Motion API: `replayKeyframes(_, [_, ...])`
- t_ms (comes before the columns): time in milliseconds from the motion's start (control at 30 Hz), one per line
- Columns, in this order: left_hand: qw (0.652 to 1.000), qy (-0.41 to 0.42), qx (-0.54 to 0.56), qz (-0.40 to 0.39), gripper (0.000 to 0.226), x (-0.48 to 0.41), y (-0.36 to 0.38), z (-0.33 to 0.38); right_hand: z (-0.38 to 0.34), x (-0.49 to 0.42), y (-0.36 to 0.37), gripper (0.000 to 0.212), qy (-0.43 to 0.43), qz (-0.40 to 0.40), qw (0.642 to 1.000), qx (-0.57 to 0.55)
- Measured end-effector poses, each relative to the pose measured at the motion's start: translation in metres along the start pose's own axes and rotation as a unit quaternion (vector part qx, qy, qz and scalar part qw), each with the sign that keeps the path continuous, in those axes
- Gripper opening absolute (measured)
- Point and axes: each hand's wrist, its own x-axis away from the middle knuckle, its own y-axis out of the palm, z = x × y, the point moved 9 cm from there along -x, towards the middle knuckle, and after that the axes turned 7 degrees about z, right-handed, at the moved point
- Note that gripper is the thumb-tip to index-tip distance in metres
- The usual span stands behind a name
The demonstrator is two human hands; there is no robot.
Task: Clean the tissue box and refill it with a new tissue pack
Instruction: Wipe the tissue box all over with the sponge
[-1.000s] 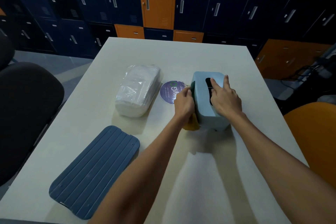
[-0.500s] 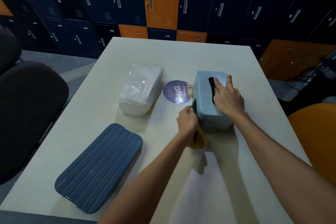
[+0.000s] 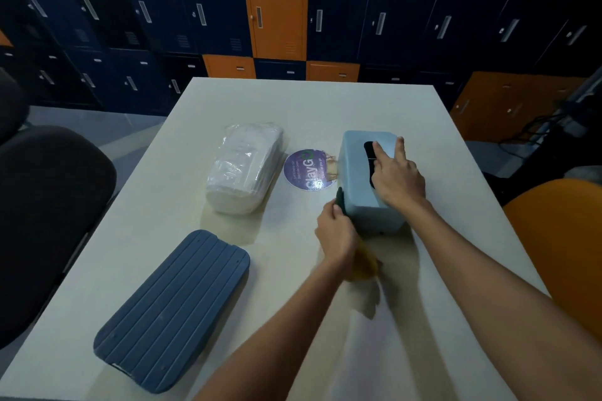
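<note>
your left hand [image 3: 335, 231], gripping the cloth [image 3: 365, 265], wiped back along the tissue box [image 3: 356, 182]. right hand [image 3: 397, 179] flat atop; still cleaning.

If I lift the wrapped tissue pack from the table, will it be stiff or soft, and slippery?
Probably soft: the tissue pack bulges and sags at its edges. Its glossy, wrinkled wrap may feel slippery. Being stacked paper, it is likely light.

Tissue pack [image 3: 245, 169] & sticker [image 3: 309, 170] crowd box's [image 3: 358, 172] left, lid [image 3: 172, 309] blocks near-left, far table [image 3: 309, 101] open
</note>
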Motion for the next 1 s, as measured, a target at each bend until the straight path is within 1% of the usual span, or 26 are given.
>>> replayKeyframes(67, [1.0, -0.014, 0.007, -0.006, 0.035, -0.015, 0.001, 0.023, 0.0, 0.0, 0.0, 0.047, 0.005, -0.003, 1.0, -0.003])
replayKeyframes(100, [1.0, 0.005, 0.016, -0.004, 0.034, -0.019, 0.001, 0.038, -0.001, 0.001, 0.0, 0.047, 0.004, -0.003, 1.0, -0.003])
replayKeyframes(167, [0.996, 0.081, 0.042, -0.005, 0.033, -0.015, 0.003, 0.064, -0.001, 0.0, 0.0, 0.047, 0.001, 0.0, 1.0, -0.003])
replayKeyframes(233, [0.986, 0.156, 0.066, -0.011, 0.033, 0.001, 0.003, 0.073, -0.001, 0.0, 0.0, 0.046, -0.005, 0.0, 1.0, 0.0])
replayKeyframes(300, [0.979, 0.188, 0.072, 0.001, 0.033, 0.014, -0.004, 0.062, -0.001, 0.0, 0.0, 0.046, -0.007, 0.003, 1.0, -0.003])
replayKeyframes(333, [0.981, 0.182, 0.065, 0.01, 0.032, 0.013, -0.007, 0.053, -0.001, 0.0, 0.0, 0.046, -0.006, 0.003, 1.0, -0.004])
replayKeyframes(367, [0.986, 0.158, 0.044, 0.015, 0.033, 0.006, -0.006, 0.043, -0.001, 0.0, 0.0, 0.046, -0.006, 0.002, 1.0, -0.003])
replayKeyframes(400, [0.993, 0.116, 0.015, 0.008, 0.034, -0.007, -0.002, 0.033, -0.001, 0.0, 0.0, 0.047, -0.006, 0.002, 1.0, -0.002])
replayKeyframes(467, [0.999, 0.025, -0.038, -0.03, 0.036, -0.033, 0.008, 0.019, -0.001, 0.0, 0.0, 0.047, -0.008, 0.002, 1.0, -0.001])
replayKeyframes(533, [0.997, -0.008, -0.044, -0.066, 0.036, -0.049, 0.015, 0.027, 0.0, -0.001, 0.0, 0.047, -0.005, 0.003, 1.0, -0.007])
replayKeyframes(600, [0.996, 0.012, -0.033, -0.085, 0.036, -0.061, 0.023, 0.046, 0.0, 0.0, 0.0, 0.047, -0.002, 0.003, 1.0, -0.01])
replayKeyframes(700, [0.991, 0.109, 0.003, -0.077, 0.036, -0.059, 0.027, 0.076, 0.0, -0.002, -0.001, 0.046, -0.008, 0.008, 1.0, -0.01])
replayKeyframes(800, [0.977, 0.195, 0.04, -0.075, 0.036, -0.04, 0.016, 0.069, 0.0, -0.001, 0.0, 0.046, -0.018, 0.002, 1.0, -0.018])
replayKeyframes(867, [0.978, 0.197, 0.017, -0.071, 0.037, -0.037, 0.01, 0.045, 0.0, -0.002, 0.001, 0.047, -0.023, 0.004, 1.0, -0.016])
replayKeyframes(933, [0.985, 0.159, -0.023, -0.063, 0.037, -0.052, 0.014, 0.031, -0.001, -0.001, 0.001, 0.047, -0.024, 0.002, 1.0, -0.014])
replayKeyframes(1000, [0.989, 0.129, -0.035, -0.067, 0.037, -0.066, 0.024, 0.038, -0.001, -0.002, 0.001, 0.047, -0.022, 0.001, 1.0, -0.013])
